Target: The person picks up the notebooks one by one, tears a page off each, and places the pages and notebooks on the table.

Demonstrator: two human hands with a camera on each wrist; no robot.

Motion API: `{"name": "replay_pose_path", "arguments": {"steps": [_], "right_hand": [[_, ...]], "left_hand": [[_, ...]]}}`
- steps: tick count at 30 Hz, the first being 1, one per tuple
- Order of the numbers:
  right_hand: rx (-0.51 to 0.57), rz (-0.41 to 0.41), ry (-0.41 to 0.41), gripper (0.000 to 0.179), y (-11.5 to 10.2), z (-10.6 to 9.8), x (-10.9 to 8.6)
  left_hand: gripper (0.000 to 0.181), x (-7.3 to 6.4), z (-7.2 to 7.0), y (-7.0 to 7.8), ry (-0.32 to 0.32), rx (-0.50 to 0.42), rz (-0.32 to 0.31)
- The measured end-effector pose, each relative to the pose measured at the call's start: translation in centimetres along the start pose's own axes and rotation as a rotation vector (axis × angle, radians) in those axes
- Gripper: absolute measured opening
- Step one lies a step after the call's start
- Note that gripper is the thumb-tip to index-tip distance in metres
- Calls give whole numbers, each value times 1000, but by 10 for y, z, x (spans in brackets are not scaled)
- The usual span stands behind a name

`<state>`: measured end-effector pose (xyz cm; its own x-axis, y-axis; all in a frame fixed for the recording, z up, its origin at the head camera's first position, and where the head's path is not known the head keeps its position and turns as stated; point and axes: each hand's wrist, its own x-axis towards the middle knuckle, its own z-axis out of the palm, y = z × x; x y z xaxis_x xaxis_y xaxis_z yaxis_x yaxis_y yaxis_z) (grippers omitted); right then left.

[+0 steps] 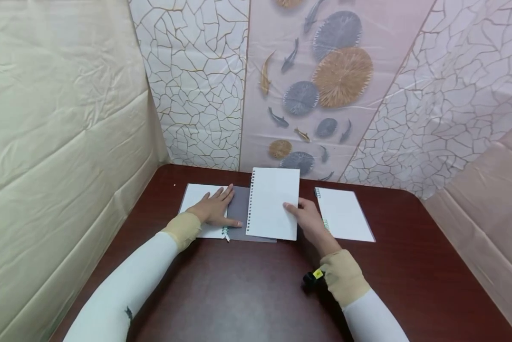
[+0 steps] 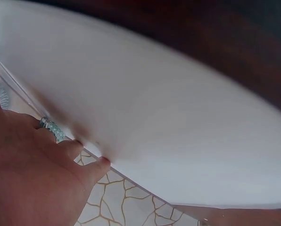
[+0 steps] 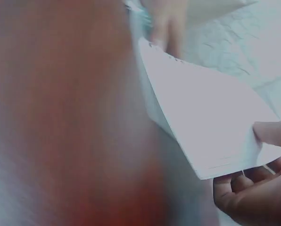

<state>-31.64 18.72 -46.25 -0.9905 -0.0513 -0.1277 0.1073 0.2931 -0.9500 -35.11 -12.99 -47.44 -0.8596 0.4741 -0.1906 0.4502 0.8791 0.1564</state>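
An open ring-bound notebook (image 1: 194, 195) lies toward the back of the table, white pages at left and a grey cover (image 1: 237, 206) at right. My left hand (image 1: 213, 210) rests on it with fingers spread, thumb reaching over the grey cover. Greenish binding rings (image 2: 52, 128) show beside that hand in the left wrist view. Between thumb and fingers, my right hand (image 1: 310, 221) pinches a thin stack of white punched sheets (image 1: 272, 202) at its right edge. The stack's row of holes runs down the left side, and it overlaps the grey cover in the head view.
Right of my right hand lies a second white pad (image 1: 345, 213) with greenish rings on its left edge. A small black object with a yellow tag (image 1: 310, 279) is by my right wrist. Patterned cloth (image 1: 196, 85) hangs behind the dark red table (image 1: 238, 285).
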Motion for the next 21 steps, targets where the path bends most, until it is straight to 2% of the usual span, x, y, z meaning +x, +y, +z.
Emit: {"name": "replay_pose_path", "arguments": {"steps": [3,6,9,14,17,21], "right_hand": [[-81,31,75,44,-9,-18,7],[-164,51,102,47,-13,-36,15],[-221,49,85,51,-15,-53,22],[-228,100,15,53,-12,-72,33],[-244,162,2,51,-9,-76,35],[-304,194,11,46,-4,-76,34]], "left_hand": [[125,1,1,0,-7,2,-5],[126,1,1,-1,-9,5,-8],[126,1,0,-1,-6,3,-8],[126,1,0,-1,-10,-8,-4],[126,1,0,-1,-10,-17,-6],[127,0,-1,1,-9,-29,-5]]}}
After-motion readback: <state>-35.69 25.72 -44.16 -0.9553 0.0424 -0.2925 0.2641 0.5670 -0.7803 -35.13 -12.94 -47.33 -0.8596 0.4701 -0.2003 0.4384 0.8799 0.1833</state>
